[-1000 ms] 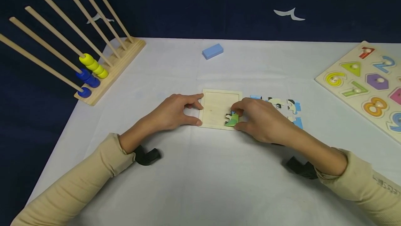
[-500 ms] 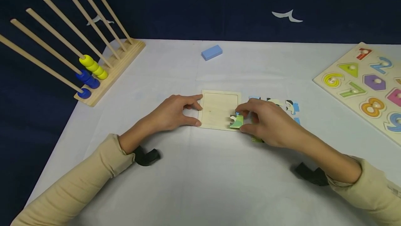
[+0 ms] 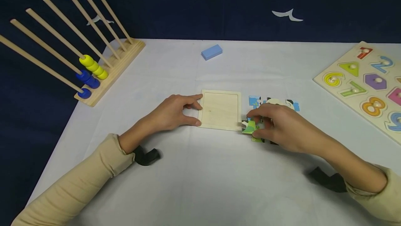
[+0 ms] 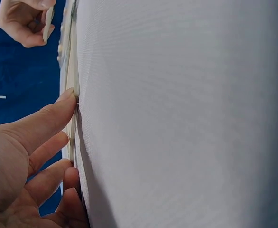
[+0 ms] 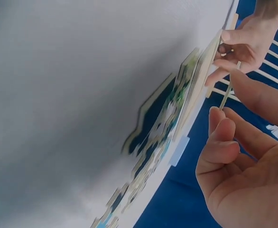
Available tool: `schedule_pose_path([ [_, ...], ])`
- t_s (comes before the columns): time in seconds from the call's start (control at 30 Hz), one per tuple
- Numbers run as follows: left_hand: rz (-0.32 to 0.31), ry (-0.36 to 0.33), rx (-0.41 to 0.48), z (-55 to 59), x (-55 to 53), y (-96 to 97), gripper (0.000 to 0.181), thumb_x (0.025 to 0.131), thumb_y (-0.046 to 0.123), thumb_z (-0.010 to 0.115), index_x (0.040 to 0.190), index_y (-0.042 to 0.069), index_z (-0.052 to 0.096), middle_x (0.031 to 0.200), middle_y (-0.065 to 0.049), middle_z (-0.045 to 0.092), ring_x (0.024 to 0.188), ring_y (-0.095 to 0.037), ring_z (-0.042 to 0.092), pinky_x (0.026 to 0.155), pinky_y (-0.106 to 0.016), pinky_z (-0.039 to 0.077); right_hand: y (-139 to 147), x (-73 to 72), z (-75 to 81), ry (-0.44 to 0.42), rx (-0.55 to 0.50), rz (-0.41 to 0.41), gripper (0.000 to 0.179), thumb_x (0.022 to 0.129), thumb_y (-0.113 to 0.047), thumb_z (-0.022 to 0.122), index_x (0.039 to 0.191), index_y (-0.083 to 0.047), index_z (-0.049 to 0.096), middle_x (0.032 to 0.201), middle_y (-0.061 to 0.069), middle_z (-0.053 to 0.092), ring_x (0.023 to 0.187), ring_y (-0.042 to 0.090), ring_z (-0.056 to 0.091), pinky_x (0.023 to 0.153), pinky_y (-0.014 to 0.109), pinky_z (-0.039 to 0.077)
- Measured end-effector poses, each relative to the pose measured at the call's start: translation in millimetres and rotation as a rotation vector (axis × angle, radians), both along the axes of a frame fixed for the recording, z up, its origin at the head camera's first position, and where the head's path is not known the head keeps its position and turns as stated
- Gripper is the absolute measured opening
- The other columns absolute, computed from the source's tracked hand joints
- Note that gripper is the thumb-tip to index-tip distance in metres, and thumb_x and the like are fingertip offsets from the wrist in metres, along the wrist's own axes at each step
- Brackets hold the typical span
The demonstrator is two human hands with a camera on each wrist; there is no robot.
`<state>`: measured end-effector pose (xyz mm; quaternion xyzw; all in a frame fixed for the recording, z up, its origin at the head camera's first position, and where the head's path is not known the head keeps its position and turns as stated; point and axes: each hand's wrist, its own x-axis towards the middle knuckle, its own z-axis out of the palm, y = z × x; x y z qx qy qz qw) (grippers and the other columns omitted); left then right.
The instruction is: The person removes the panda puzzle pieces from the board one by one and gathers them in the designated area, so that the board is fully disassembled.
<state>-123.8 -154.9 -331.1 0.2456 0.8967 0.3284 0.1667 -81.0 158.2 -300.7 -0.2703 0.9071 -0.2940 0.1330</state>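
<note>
A square wooden puzzle tray (image 3: 219, 112), its recess bare, lies mid-table. Along its left edge, my left hand (image 3: 170, 113) rests its thumb and fingertips, the thumb at the near corner (image 4: 69, 97). My right hand (image 3: 278, 125) pinches a green, white and black jigsaw piece (image 3: 249, 127) between thumb and fingers, just right of the tray. Seen edge-on in the right wrist view, this piece (image 5: 227, 96) is held above the table. Several loose panda-picture pieces (image 3: 255, 101) lie right of the tray, partly hidden under the right hand.
At the back left stands a wooden bead abacus (image 3: 125, 59) with blue and yellow beads. A blue block (image 3: 211, 52) lies near the back edge. On the right is a number-and-shape peg board (image 3: 360, 83). Black straps (image 3: 147, 157) hang at both wrists. Dark cloth (image 3: 200, 7) is behind the white table.
My right hand has carried the puzzle piece rightward, from over the tray's near right corner to beside it, over the loose pieces. The left hand has stayed at the tray's edge.
</note>
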Motion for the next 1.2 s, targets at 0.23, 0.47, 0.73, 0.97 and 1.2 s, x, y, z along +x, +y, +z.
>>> schedule_pose_path([
  [0.23,0.005,-0.004,-0.005,0.4,-0.2,0.1,0.067,0.079,0.022,0.085,0.137,0.004,0.058,0.121,0.003,0.068,0.104,-0.017,0.059,0.091,-0.034,0.044,16.6,3.9,-4.0,0.028,0.031,0.012,0.042,0.080,-0.012,0.083,0.120,-0.009,0.069,0.085,-0.008,0.053,0.076,0.011,0.048,0.063,0.025,0.040],
  [0.47,0.008,-0.007,-0.010,0.6,-0.9,0.6,0.065,0.079,0.022,0.085,0.136,0.005,0.059,0.123,0.004,0.067,0.104,-0.016,0.058,0.091,-0.034,0.043,34.1,9.3,-6.5,0.114,0.005,0.020,0.043,0.076,-0.008,0.085,0.116,-0.011,0.070,0.081,-0.010,0.052,0.072,0.005,0.047,0.061,0.021,0.039],
  [0.73,0.005,-0.003,-0.017,1.5,0.0,-0.1,0.071,0.079,0.023,0.085,0.140,0.003,0.055,0.117,0.006,0.069,0.103,-0.016,0.058,0.091,-0.034,0.043,56.8,14.2,-11.0,0.109,0.070,-0.035,0.046,0.074,-0.008,0.086,0.116,-0.011,0.069,0.078,-0.009,0.048,0.072,0.005,0.046,0.060,0.021,0.038],
  [0.97,0.005,0.002,-0.019,0.2,0.5,-0.9,0.073,0.079,0.024,0.086,0.141,0.003,0.054,0.115,0.008,0.070,0.102,-0.016,0.057,0.092,-0.035,0.042,78.4,20.7,-19.4,0.191,0.077,-0.047,0.047,0.068,-0.003,0.088,0.111,-0.009,0.070,0.077,-0.011,0.047,0.069,0.003,0.043,0.056,0.020,0.035],
  [1.2,0.000,0.004,-0.013,0.5,-0.1,0.1,0.063,0.078,0.023,0.086,0.134,0.005,0.061,0.127,0.002,0.065,0.102,-0.016,0.058,0.090,-0.034,0.044,96.4,26.1,-22.8,0.163,0.151,-0.076,0.047,0.068,-0.003,0.088,0.111,-0.007,0.070,0.077,-0.010,0.046,0.068,0.002,0.042,0.055,0.021,0.033],
])
